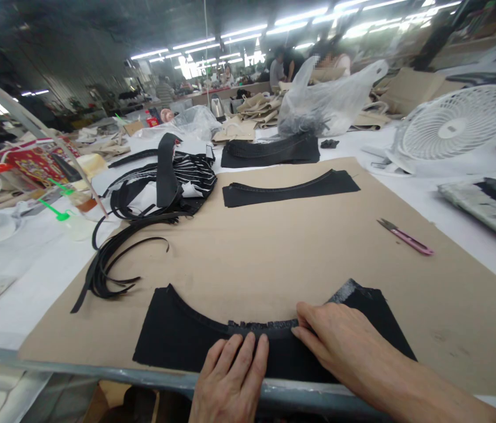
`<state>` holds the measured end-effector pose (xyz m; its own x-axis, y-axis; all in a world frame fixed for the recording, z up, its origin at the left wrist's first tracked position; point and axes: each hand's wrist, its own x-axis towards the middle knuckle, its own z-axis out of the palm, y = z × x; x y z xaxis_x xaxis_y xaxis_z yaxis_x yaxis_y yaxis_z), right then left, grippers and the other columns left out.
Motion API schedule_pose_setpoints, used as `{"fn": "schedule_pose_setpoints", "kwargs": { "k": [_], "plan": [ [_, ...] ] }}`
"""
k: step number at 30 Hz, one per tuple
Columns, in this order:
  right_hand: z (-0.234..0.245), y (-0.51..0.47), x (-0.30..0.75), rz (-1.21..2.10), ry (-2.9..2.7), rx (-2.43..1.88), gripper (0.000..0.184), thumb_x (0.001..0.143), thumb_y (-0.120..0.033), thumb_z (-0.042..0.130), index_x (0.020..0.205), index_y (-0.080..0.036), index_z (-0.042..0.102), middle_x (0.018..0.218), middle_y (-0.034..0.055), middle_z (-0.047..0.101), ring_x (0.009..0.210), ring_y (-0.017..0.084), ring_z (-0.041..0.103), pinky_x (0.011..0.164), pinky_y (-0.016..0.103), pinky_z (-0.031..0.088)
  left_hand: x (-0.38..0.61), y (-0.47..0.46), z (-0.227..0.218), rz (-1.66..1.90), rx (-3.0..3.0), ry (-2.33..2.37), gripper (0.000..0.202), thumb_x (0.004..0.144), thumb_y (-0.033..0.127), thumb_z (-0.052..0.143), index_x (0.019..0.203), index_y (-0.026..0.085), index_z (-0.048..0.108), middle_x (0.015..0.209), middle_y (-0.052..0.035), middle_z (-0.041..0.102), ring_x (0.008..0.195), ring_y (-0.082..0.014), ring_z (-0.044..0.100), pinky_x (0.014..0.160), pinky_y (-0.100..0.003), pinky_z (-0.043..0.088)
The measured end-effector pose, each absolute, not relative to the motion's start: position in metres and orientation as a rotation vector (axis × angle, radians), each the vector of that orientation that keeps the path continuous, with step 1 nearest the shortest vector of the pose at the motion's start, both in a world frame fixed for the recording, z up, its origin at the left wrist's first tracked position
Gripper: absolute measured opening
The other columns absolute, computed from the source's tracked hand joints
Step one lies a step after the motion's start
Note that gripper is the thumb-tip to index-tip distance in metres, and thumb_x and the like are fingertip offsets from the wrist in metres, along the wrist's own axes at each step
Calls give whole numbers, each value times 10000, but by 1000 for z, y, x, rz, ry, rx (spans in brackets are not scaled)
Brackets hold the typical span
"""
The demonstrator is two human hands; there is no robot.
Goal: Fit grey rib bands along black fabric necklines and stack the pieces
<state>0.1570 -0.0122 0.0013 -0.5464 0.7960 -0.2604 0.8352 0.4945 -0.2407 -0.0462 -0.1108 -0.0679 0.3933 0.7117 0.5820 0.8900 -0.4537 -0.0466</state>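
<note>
A black fabric piece (172, 338) with a concave curved upper edge lies at the front edge of the table. Small snips and a greyish, glue-like strip show along the curve, mostly at its middle and right. My left hand (232, 376) rests flat on the piece below the middle of the curve, fingers stretched out. Thumb and forefinger of my right hand (340, 335) pinch the curved edge to the right of the middle. Further back lies a similar black curved piece (292, 189), and behind it a stack of black pieces (269, 151).
Brown board (274, 247) covers the table. Pink-handled thread snips (405, 237) lie right; black strips (107, 264) and a striped bundle (195, 173) lie left. A white fan (459, 123), plastic bag (327, 100) and green-tipped bottle (74, 225) stand around. People are in the background.
</note>
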Motion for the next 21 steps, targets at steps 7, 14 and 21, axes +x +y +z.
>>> {"fn": "schedule_pose_setpoints", "kwargs": {
  "k": [7, 14, 21],
  "plan": [
    [3, -12, 157, -500, 2515, 1536, 89, 909, -248, 546, 860, -192, 594, 777, 68, 712, 751, 263, 692, 561, 294, 353, -48, -110, -67, -622, -2331, -1402, 396, 970, 206, 353, 1289, 249, 583, 1095, -47, 667, 992, -205, 575, 931, -336, 372],
    [-8, -22, 162, -396, 2618, 1590, 93, 916, -282, 574, 930, -210, 518, 833, 23, 689, 723, 229, 680, 553, 294, 360, -34, -106, -58, -661, -2345, -1414, 389, 917, 107, 390, 1224, 175, 618, 1120, -92, 629, 1048, -216, 575, 906, -328, 428],
    [0, -22, 167, -474, 2581, 1648, 48, 891, -243, 581, 907, -206, 553, 889, 31, 684, 760, 241, 671, 574, 300, 347, -3, -92, -69, -732, -2364, -1261, 364, 919, 80, 364, 1178, 56, 618, 977, -101, 672, 916, -186, 617, 806, -294, 480]
  ]
}}
